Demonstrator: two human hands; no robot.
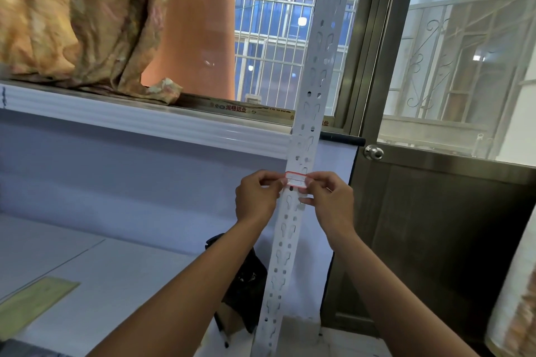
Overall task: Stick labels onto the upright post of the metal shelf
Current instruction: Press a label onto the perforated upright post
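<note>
A red-bordered label [296, 180] spans the front of the perforated upright post [293, 211], just below the shelf edge [145, 119]. The left hand [256, 197] and right hand [330, 197] each pinch one end. Thin, limp and sticky, it looks best held by its ends.

My two forearms come up from the bottom edge, bare all the way; no sleeve, cuff, watch or band shows on either. My left hand [255, 200] and right hand [330, 203] are bare too, with no gloves and no rings that I can make out. My nails look short and plain. The knuckles stand out as small ridges across the backs.
</note>
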